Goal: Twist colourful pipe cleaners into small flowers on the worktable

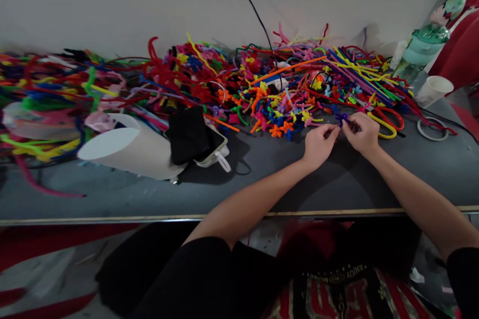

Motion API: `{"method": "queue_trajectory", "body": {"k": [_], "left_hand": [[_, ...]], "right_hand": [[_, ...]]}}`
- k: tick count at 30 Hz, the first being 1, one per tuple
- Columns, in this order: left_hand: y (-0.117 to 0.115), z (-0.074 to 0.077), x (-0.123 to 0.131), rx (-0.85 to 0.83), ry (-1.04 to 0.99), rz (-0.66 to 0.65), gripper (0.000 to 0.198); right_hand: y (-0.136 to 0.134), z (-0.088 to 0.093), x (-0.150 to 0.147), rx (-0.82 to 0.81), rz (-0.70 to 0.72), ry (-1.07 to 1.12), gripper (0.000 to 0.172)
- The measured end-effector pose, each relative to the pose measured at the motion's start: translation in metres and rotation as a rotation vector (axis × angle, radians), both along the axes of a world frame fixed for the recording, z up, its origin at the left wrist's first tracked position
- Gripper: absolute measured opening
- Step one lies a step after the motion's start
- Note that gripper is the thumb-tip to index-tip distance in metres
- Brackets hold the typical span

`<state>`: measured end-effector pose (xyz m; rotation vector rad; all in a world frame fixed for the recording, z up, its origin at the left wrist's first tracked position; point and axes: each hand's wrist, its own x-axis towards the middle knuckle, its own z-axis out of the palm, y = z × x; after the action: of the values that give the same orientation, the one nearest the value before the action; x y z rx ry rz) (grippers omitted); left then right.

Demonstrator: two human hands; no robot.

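Note:
A small purple pipe-cleaner flower [342,117] sits at the fingertips of both hands, just above the grey tabletop. My right hand [362,133] is closed in a pinch against it from the right. From the left, my left hand [320,145] pinches at its lower side, where the fingers hide its stem. Right behind the hands lies a heap of small finished pipe-cleaner flowers [276,130] in orange, pink, yellow and blue. Yellow-handled and red-handled scissors [387,133] rest beside my right hand.
Loose pipe cleaners [359,77] pile along the wall. To the left are a white tilted container [144,152] and a black phone-like slab [189,135] with a white device under it. A paper cup [434,90], a green bottle [421,52] and a tape ring [433,129] stand right.

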<state>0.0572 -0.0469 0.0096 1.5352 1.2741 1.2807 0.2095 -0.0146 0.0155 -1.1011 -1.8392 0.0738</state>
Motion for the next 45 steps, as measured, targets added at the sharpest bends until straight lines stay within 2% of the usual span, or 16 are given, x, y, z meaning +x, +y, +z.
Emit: {"method": "queue_trajectory", "body": {"k": [3,7,12,14,17,21,24,27,30,32,34,38,40,45], "left_hand": [[0.000,0.004,-0.002,0.008,0.104,-0.029,0.031],[0.001,0.005,0.000,-0.013,0.084,-0.105,0.036],[0.000,0.003,0.003,0.028,-0.025,0.023,0.033],[0.001,0.003,0.001,0.042,0.005,0.032,0.034],[0.002,0.005,-0.005,0.123,0.255,-0.010,0.031],[0.000,0.011,-0.011,0.279,0.644,0.025,0.030],[-0.002,0.015,-0.010,0.268,0.825,0.036,0.038],[0.003,0.015,-0.010,0.164,0.897,0.054,0.043],[0.009,0.012,-0.011,0.064,0.851,0.065,0.044],[0.012,0.009,-0.013,0.066,0.782,0.043,0.043],[0.012,0.006,-0.014,0.092,0.671,-0.017,0.042],[0.011,0.002,-0.015,0.138,0.406,-0.217,0.040],[0.012,0.001,-0.015,0.154,0.333,-0.267,0.040],[0.012,-0.004,-0.012,0.129,0.321,-0.234,0.036]], "right_hand": [[0.000,-0.001,0.000,0.023,-0.011,-0.040,0.022],[-0.002,0.001,0.000,0.031,0.028,-0.040,0.021],[-0.002,0.002,-0.003,-0.004,0.016,-0.037,0.024],[-0.001,0.001,-0.003,-0.021,0.008,-0.033,0.024],[0.000,0.000,0.000,-0.009,-0.011,-0.029,0.022],[-0.001,0.000,0.002,0.038,0.035,-0.067,0.020],[-0.002,-0.001,0.001,0.110,0.079,-0.070,0.019],[-0.001,-0.004,-0.003,0.138,0.085,-0.070,0.019],[0.000,-0.006,-0.008,0.106,0.073,-0.104,0.020],[0.000,-0.006,-0.010,0.071,0.060,-0.122,0.021],[0.000,-0.005,-0.010,0.044,0.052,-0.126,0.021],[-0.001,-0.001,-0.006,0.054,0.073,-0.101,0.024],[-0.001,0.001,-0.004,0.063,0.086,-0.084,0.025],[0.007,-0.004,0.000,0.092,0.112,-0.072,0.024]]}}
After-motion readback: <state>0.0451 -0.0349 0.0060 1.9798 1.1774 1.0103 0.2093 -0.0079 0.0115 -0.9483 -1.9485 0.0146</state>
